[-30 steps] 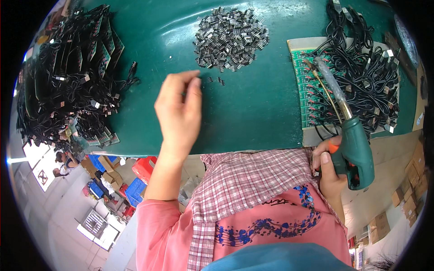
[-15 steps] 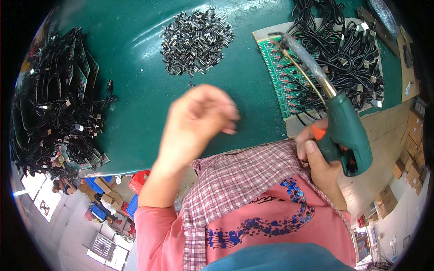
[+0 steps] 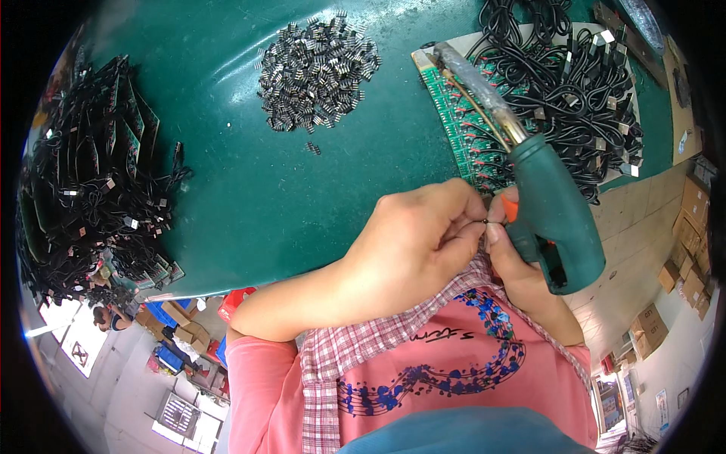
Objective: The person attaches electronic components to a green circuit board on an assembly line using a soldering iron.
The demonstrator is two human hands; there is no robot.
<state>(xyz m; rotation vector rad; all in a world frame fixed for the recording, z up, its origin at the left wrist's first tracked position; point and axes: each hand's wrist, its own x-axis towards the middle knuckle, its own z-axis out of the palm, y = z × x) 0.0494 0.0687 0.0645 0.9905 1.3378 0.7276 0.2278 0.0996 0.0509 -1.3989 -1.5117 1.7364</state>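
Note:
My left hand (image 3: pixel 423 246) reaches across to the right, its thumb and fingertips pinched together. They meet the fingertips of my right hand (image 3: pixel 518 261), and a tiny dark piece (image 3: pixel 485 221) shows between the two hands, too small to name. My right hand also holds a green soldering gun (image 3: pixel 556 216) with an orange trigger (image 3: pixel 510 206). Its long metal barrel points away, over green circuit boards (image 3: pixel 452 113) with black cables attached. At the far middle lies a heap of small black pin connectors (image 3: pixel 314 76), with a loose connector (image 3: pixel 313 148) just nearer to me.
Coiled black cables (image 3: pixel 575 113) with plugs cover most of the boards at right. On the left stands a stack of boards and cables (image 3: pixel 91 174). The green tabletop (image 3: pixel 249 204) ends at a near edge before my checked apron (image 3: pixel 355 348). Cardboard boxes (image 3: pixel 649 333) stand beyond.
My left hand has swung right from mid-table to my right hand's fingertips, and its fingers have closed. The soldering gun has shifted slightly left. A loose connector now shows plainly below the heap.

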